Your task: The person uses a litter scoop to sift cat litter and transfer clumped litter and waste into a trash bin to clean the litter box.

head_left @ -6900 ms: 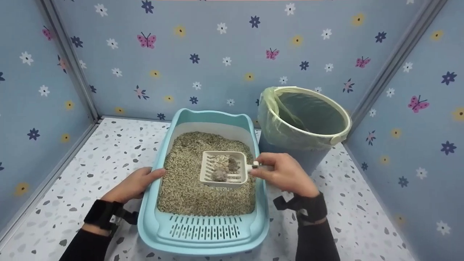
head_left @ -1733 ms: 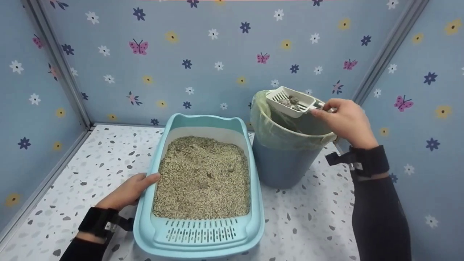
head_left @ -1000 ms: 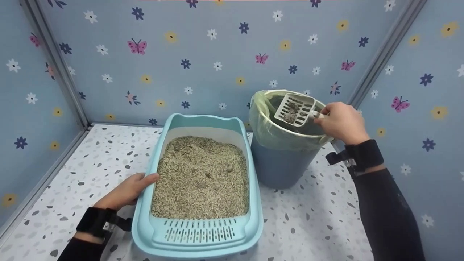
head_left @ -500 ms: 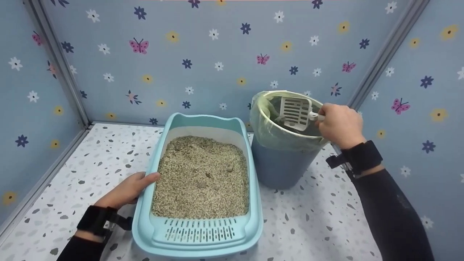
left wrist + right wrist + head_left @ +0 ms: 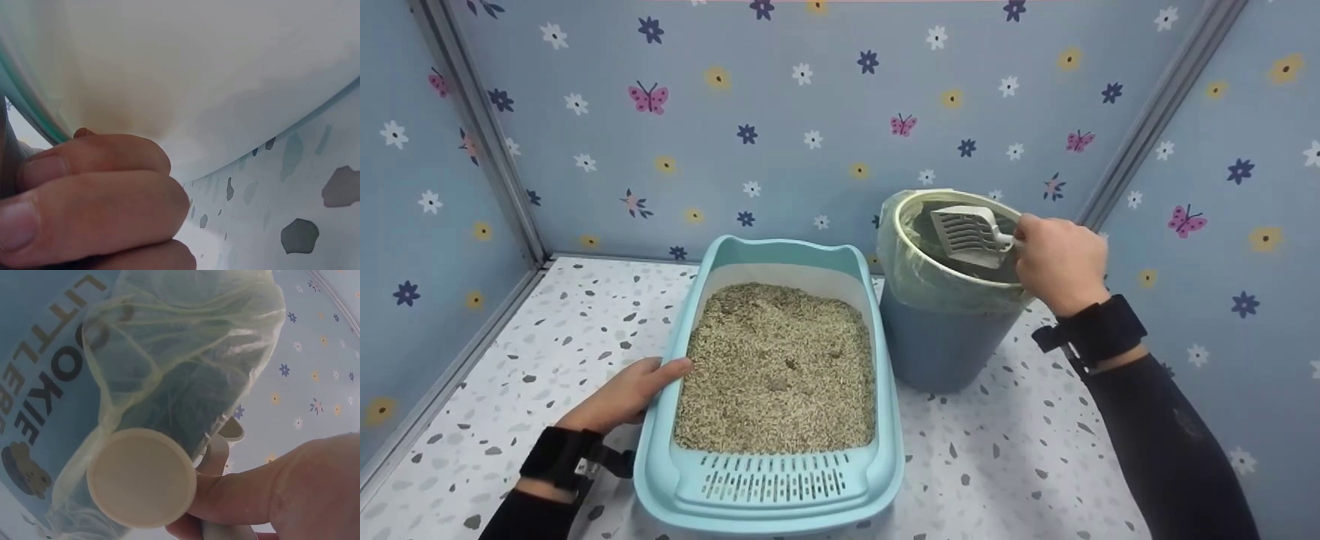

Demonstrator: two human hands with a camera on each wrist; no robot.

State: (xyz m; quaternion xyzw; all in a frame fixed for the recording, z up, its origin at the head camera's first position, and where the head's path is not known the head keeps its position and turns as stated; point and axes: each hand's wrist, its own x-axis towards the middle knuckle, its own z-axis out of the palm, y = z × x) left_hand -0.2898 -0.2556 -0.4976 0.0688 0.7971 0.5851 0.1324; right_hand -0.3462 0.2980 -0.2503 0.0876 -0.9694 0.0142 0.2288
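My right hand (image 5: pixel 1063 262) grips the handle of a white slotted litter scoop (image 5: pixel 984 259), tilted steeply over the mouth of the lined bin (image 5: pixel 949 345). No clumps show on the scoop. In the right wrist view the thumb (image 5: pixel 242 495) lies along the handle, and most of the scoop is hidden behind the bin's rim and bag. My left hand (image 5: pixel 619 397) holds the left rim of a light-blue litter box (image 5: pixel 769 511), thumb on top. The left wrist view shows its fingers (image 5: pixel 107 208) curled under the rim. Granular litter (image 5: pixel 780 337) fills the box, with a few darker clumps on its surface.
A pale green bag (image 5: pixel 911 262) lines the blue bin, folded over its rim, close to the box's right side. A round cream tab (image 5: pixel 142 478) sits on the bin's rim. Flower-patterned walls (image 5: pixel 810 97) enclose the speckled white surface (image 5: pixel 577 315).
My right hand has carried the scoop from above the litter to the bin and tipped it over; the clumps have left it. My left hand has stayed at the rim.
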